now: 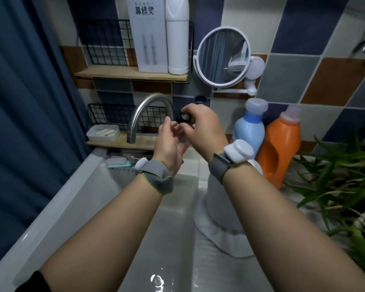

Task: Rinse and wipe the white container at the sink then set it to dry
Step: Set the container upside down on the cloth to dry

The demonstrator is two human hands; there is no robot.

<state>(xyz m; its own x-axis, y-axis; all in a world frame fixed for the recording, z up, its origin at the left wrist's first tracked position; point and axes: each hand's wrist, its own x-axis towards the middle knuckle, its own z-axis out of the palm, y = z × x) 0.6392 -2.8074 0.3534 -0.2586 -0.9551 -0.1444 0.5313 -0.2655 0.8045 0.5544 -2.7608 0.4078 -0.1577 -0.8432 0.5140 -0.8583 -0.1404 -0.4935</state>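
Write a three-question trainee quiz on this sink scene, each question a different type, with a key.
1. True or false: water is running from the faucet.
2. Which hand pinches the small dark object by the faucet? A) left hand B) right hand C) neither
3. Fill in: the orange bottle stands to the ___ of the blue bottle.

Key
1. False; no stream shows at the spout.
2. B; its fingers curl round it, while the left hand is open beside it.
3. Right.
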